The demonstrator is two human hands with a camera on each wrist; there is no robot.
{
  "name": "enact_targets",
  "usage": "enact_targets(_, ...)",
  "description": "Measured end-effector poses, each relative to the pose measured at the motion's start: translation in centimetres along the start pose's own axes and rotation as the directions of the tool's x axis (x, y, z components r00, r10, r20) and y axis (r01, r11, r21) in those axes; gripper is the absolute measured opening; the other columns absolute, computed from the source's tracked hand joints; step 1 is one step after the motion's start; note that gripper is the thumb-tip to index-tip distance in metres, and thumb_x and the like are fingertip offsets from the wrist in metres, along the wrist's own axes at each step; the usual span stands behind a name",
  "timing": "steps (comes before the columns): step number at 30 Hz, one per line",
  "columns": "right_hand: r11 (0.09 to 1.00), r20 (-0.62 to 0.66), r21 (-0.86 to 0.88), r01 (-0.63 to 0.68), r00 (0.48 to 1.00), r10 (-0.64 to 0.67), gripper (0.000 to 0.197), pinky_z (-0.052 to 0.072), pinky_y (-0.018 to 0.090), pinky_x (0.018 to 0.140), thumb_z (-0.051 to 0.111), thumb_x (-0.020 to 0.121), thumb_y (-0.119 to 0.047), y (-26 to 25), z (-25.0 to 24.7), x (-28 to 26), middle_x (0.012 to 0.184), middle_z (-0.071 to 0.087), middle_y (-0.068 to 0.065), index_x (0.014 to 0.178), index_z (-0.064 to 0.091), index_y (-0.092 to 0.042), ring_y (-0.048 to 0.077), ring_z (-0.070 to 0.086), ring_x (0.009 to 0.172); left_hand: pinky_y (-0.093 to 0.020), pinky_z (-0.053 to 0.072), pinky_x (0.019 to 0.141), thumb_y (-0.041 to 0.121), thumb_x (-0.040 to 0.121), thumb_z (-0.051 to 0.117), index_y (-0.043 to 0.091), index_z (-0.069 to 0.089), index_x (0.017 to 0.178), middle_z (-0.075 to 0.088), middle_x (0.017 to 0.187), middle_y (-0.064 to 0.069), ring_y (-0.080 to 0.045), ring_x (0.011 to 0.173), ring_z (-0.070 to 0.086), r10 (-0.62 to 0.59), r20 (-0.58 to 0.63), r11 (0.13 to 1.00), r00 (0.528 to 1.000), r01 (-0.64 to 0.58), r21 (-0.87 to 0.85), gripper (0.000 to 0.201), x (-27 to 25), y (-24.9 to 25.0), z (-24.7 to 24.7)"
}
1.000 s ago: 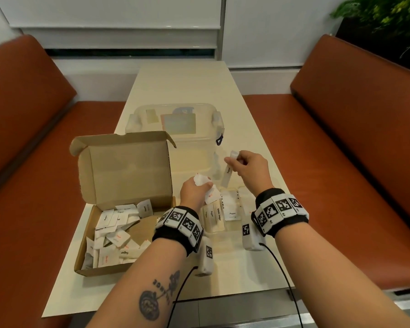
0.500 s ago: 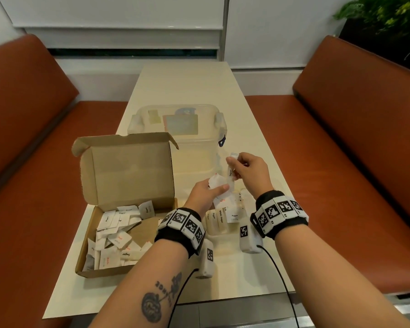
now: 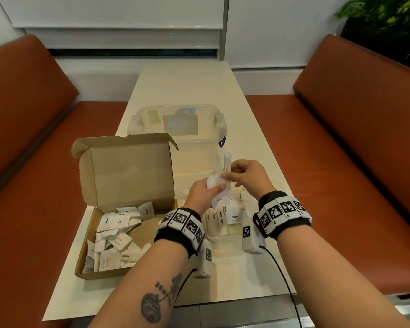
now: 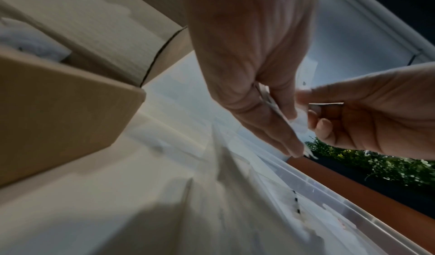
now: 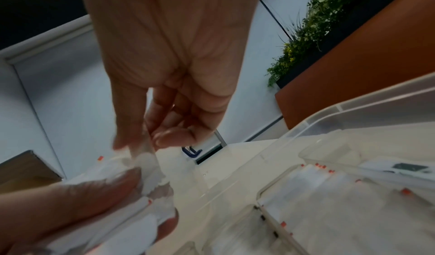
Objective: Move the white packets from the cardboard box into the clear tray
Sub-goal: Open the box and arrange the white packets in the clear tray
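The open cardboard box point(image 3: 88, 263) at the left holds several white packets point(image 3: 115, 233). The clear tray point(image 3: 225, 236), with packets standing in labelled sections, lies under my hands. Above it my left hand point(image 3: 206, 191) grips a small bunch of white packets point(image 3: 213, 184). My right hand point(image 3: 233, 179) holds a long stick packet point(image 3: 227, 162) upright and its fingertips meet the bunch. In the right wrist view the right hand point(image 5: 150, 143) pinches the stick packet point(image 5: 147, 156) against the left hand's bunch point(image 5: 141, 220). The left wrist view has my left hand point(image 4: 282, 121) pinching packets point(image 4: 300, 122).
A large clear lidded container point(image 3: 178, 121) with a blue latch stands behind the box and tray. The box's raised lid point(image 3: 128, 171) stands left of my hands. Orange benches point(image 3: 341, 185) flank the narrow table point(image 3: 185, 86). Sensor cables hang off the front edge.
My left hand has risen right with its bunch until both hands meet over the tray. The right hand's stick packet has swung from hanging down to pointing up.
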State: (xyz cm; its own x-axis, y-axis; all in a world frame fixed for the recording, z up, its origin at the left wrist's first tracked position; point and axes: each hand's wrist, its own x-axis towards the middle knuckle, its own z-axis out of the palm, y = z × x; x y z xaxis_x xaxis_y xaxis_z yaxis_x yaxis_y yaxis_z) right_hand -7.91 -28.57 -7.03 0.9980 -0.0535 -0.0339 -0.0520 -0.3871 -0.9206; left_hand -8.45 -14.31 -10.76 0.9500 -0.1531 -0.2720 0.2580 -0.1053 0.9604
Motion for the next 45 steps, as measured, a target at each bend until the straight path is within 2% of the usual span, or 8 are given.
enact_targets(6,1.000,-0.116,0.025,-0.005,0.993,0.008,0.024,0.046,0.010,0.051,0.073,0.081,-0.024,-0.1,-0.1,0.2,0.059,0.060,-0.001,0.077,0.069,-0.001,0.004,0.053,0.047,-0.039,0.053,0.075,0.018,0.089,0.065,0.012,0.065,0.103,0.067,0.082,-0.003,-0.026,0.080,0.065,0.002,-0.010,0.999,1.000,-0.002,0.041,0.016,0.3,0.0,-0.2)
enact_targets(10,0.988,-0.136,0.142,-0.054,0.988,0.074,0.011,0.057,0.027,0.061,0.070,0.081,-0.005,-0.2,-0.1,0.1,0.070,0.063,0.013,0.083,0.060,-0.003,0.020,0.060,0.056,-0.047,0.053,0.089,0.018,0.088,0.065,0.014,0.063,0.105,0.068,0.101,-0.012,-0.031,0.097,0.065,0.027,-0.154,0.999,0.988,-0.020,0.046,0.017,0.6,-0.1,-0.5)
enact_targets(14,0.964,-0.078,0.235,-0.126,0.986,0.148,0.020,0.060,0.036,0.069,0.069,0.076,0.008,0.0,-0.4,-0.3,0.071,0.061,0.017,0.074,0.054,-0.005,0.030,0.065,0.062,-0.045,0.051,0.091,0.017,0.090,0.063,0.009,0.065,0.108,0.067,0.104,-0.011,-0.029,0.099,0.062,0.056,-0.355,0.998,0.933,-0.052,0.022,0.021,1.0,-0.1,-1.4)
enact_targets(19,0.962,0.090,-0.102,-0.254,0.961,0.263,0.027,0.054,0.020,0.056,0.070,0.073,0.005,0.7,0.7,-1.1,0.065,0.061,0.009,0.062,0.049,-0.009,0.020,0.065,0.064,-0.043,0.050,0.092,0.016,0.092,0.060,0.009,0.065,0.111,0.064,0.100,-0.008,-0.029,0.100,0.060,0.076,-0.392,0.995,0.917,-0.093,-0.025,0.022,1.0,0.1,-1.8)
enact_targets(26,0.780,0.075,-0.612,-0.130,0.972,0.221,0.028,0.038,0.021,0.053,0.061,0.075,-0.002,1.1,4.5,-2.0,0.065,0.050,-0.002,0.059,0.044,-0.016,0.018,0.052,0.071,-0.048,0.049,0.093,0.017,0.091,0.060,0.007,0.064,0.112,0.065,0.107,-0.014,-0.032,0.103,0.060,0.068,-0.379,0.997,0.923,-0.080,-0.015,0.024,0.7,0.1,-1.8)
enact_targets(31,0.784,0.134,-0.609,-0.123,0.958,0.254,0.020,0.051,0.031,0.074,0.057,0.077,0.001,0.8,4.9,-2.0,0.080,0.058,0.007,0.066,0.048,-0.013,0.021,0.056,0.078,-0.050,0.050,0.093,0.019,0.091,0.060,0.006,0.064,0.114,0.065,0.108,-0.014,-0.033,0.103,0.060,0.061,-0.368,0.998,0.928,-0.067,-0.004,0.026,0.5,0.1,-2.0)
enact_targets(35,0.781,0.005,-0.608,-0.144,0.983,0.184,0.010,0.047,0.029,0.072,0.055,0.079,0.000,0.8,5.2,-2.0,0.085,0.062,0.009,0.080,0.059,-0.009,0.024,0.058,0.084,-0.049,0.050,0.093,0.020,0.091,0.060,0.009,0.065,0.113,0.066,0.108,-0.011,-0.030,0.103,0.060,0.056,-0.365,0.998,0.929,-0.063,-0.007,0.025,0.4,0.1,-2.0)
enact_targets(45,0.603,0.097,-0.798,-0.024,0.981,0.167,0.018,0.046,0.031,0.075,0.049,0.087,-0.002,1.9,7.0,-2.7,0.104,0.065,0.014,0.100,0.061,-0.002,0.030,0.062,0.097,-0.047,0.049,0.095,0.019,0.092,0.060,0.010,0.064,0.114,0.065,0.106,-0.008,-0.028,0.103,0.061,0.073,-0.349,0.996,0.934,-0.086,-0.024,0.024,0.4,-0.2,-2.1)
